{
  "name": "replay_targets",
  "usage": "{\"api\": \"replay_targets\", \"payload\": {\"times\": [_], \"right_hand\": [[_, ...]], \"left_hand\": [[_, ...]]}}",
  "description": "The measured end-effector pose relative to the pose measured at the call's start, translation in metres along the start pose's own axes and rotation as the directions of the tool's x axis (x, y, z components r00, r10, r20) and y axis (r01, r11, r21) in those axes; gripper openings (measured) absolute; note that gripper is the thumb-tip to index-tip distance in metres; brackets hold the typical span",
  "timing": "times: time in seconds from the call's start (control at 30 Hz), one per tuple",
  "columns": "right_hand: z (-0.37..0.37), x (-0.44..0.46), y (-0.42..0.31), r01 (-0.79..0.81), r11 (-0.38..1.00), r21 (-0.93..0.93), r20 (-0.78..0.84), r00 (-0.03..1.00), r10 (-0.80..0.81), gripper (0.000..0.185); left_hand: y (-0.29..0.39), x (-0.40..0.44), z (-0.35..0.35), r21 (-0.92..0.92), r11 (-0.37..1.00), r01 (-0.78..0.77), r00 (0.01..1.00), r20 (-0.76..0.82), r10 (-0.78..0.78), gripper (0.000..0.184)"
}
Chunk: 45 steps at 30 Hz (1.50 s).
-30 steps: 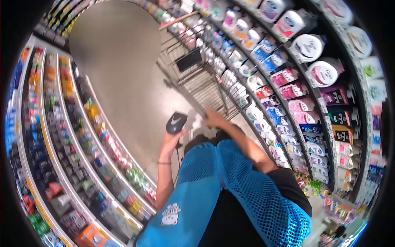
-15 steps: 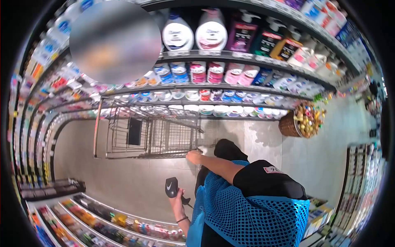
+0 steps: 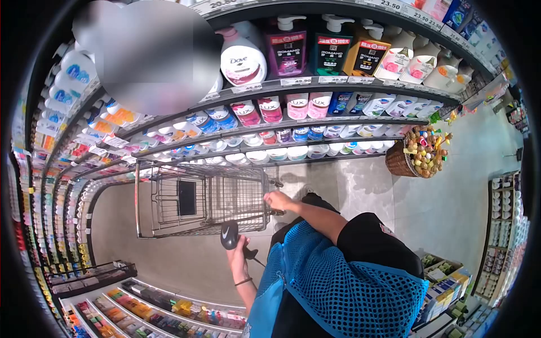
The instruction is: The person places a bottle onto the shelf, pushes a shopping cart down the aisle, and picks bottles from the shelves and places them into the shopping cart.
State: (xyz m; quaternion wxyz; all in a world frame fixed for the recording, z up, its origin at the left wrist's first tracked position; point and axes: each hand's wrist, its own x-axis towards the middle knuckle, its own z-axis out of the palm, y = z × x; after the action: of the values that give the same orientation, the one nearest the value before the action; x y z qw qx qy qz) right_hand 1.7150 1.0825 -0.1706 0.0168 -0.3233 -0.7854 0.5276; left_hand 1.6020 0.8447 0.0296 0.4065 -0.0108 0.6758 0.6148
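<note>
My left hand [image 3: 238, 256] grips a black handheld barcode scanner [image 3: 229, 235], its rounded head above the fingers and its handle end sticking out to the right. A dark band circles that wrist. My right hand [image 3: 278, 200] is held over the narrow end of a metal shopping cart [image 3: 234, 191], fingers curled. Whether it touches the cart's rim or holds something small, I cannot tell. The cart's wire basket shows a bare grid inside, with a dark panel [image 3: 187, 198] toward its far left end.
Shelves of pump bottles, including a white Dove bottle [image 3: 243, 58], line the far side. A wicker basket [image 3: 399, 159] of round, gold-coloured items stands on the floor to the right. Low shelves [image 3: 169, 310] run along the bottom left. A blurred patch covers the upper left.
My view has shifted, bringing the upper shelves larger and moving their bottles left. My right hand has moved slightly up and right, from the cart's near corner toward its middle. The left keeps the scanner.
</note>
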Motion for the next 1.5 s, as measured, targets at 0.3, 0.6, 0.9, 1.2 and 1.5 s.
{"api": "replay_targets", "payload": {"times": [0.3,0.6,0.9,1.2,1.5], "right_hand": [[-0.078,0.013,0.223,-0.149,0.838,-0.525,0.039,0.979,0.199,0.025],[-0.129,-0.039,0.303,-0.269,0.95,0.162,-0.184,0.937,0.297,0.016],[-0.181,-0.118,0.329,-0.396,0.882,0.256,-0.046,0.906,0.42,0.02],[-0.206,-0.252,0.376,-0.383,0.924,-0.009,-0.04,0.923,0.383,0.021],[-0.29,-0.414,0.353,-0.56,0.783,0.27,-0.175,0.772,0.612,0.032]], "left_hand": [[-0.003,0.009,0.093,0.123,0.992,0.001,0.995,0.099,-0.013,0.035],[-0.014,0.014,0.178,0.144,0.988,0.06,0.996,0.057,-0.069,0.045],[-0.044,-0.042,0.234,0.204,0.979,0.02,0.995,0.091,-0.039,0.03],[-0.114,-0.111,0.239,0.109,0.992,-0.068,0.995,0.086,0.059,0.031],[-0.227,-0.191,0.245,-0.029,0.993,0.115,0.978,0.176,-0.108,0.036]]}}
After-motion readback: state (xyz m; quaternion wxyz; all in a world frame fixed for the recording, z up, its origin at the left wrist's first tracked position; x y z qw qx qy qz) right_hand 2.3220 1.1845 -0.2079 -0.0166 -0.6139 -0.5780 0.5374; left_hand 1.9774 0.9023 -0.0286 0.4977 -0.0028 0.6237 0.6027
